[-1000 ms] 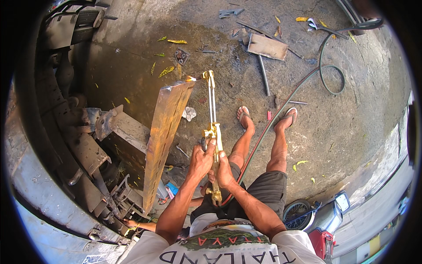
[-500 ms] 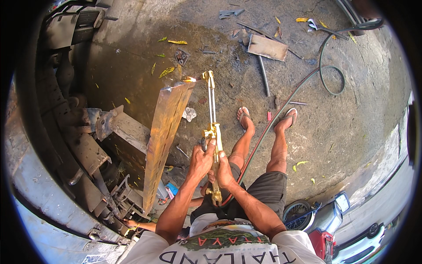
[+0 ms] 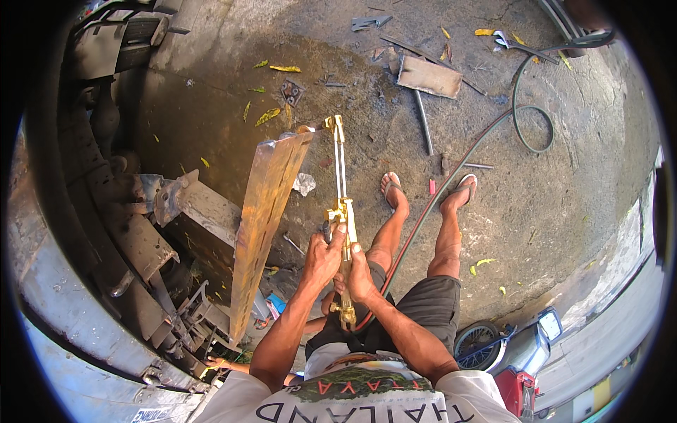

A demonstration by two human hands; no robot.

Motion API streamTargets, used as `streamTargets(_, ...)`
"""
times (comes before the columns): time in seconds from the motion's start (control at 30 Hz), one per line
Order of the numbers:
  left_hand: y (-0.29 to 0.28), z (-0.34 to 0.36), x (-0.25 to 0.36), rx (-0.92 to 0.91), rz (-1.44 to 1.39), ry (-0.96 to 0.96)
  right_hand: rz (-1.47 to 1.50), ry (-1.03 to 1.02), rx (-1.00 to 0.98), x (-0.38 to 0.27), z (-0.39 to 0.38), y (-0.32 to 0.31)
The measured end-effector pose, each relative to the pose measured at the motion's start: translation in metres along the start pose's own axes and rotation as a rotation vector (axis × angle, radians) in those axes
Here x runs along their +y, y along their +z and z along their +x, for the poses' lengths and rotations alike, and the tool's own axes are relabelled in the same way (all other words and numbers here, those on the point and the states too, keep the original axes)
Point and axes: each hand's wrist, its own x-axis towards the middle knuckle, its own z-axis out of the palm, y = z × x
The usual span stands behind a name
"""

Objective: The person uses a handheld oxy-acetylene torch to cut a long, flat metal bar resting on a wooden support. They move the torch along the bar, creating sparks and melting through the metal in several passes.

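A brass cutting torch points away from me, its angled head beside the far end of a long rusty steel beam. My left hand is closed round the torch body by its valve and lever, thumb on top. Just to the right, my right hand grips the rear of the same handle. A small pale glow shows at the beam's end near the nozzle. Red and green hoses run from the torch's back end across the floor to the right.
At left stands a dark vehicle chassis with blue panels. Another person's hand reaches in at lower left. A rusty plate, a metal pipe and leaves lie on the concrete. A motorcycle is parked at lower right.
The bright orange glow at the beam's far end has dimmed. The other person's hand has shifted slightly. A white car at lower right has gone from view. My hands keep their hold.
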Motion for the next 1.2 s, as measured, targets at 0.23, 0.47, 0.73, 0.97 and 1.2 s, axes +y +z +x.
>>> streamTargets(0.23,0.002,0.003,-0.011,0.019,-0.023,-0.017,-0.005,-0.008,-0.005,0.002,0.001,0.0)
streamTargets(0.47,0.001,0.003,-0.012,0.011,-0.029,-0.026,0.022,0.01,0.004,0.003,0.002,0.0)
streamTargets(0.73,-0.005,0.004,-0.01,-0.081,0.056,-0.153,0.013,-0.015,-0.01,0.005,0.002,-0.001)
streamTargets(0.97,-0.002,0.004,-0.016,-0.029,0.025,-0.091,0.023,-0.013,-0.022,0.004,0.003,-0.001)
streamTargets(1.2,-0.003,0.0,-0.001,-0.034,-0.049,-0.061,0.011,-0.012,-0.021,0.004,0.002,0.001)
